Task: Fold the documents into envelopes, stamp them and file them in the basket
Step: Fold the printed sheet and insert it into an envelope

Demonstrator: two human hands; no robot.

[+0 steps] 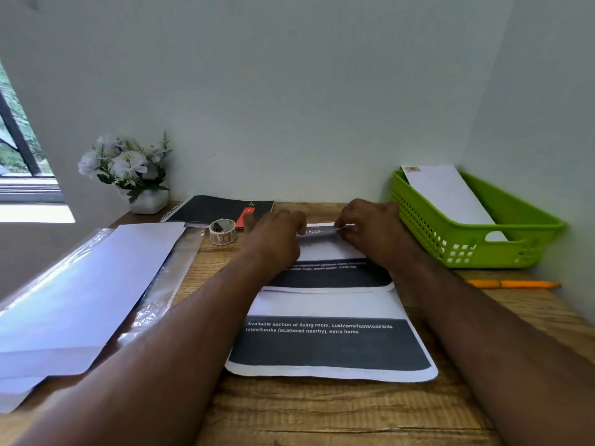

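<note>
Folding step in hand; one envelope already filed.

Printed white document sheet with dark bands [328,342] lies flat on the grained wooden desk [322,413]. At its far edge, left hand [277,235] and right hand [370,225] each pinch the paper. Judged next: draw that edge nearward, crease squarely. Beyond, right: green perforated plastic basket [476,239] holding a stamped white envelope [447,191].

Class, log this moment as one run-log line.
step: folding document | left hand: on far edge | right hand: pinches far edge | basket: one stamped envelope | stamp roll: untouched
</note>
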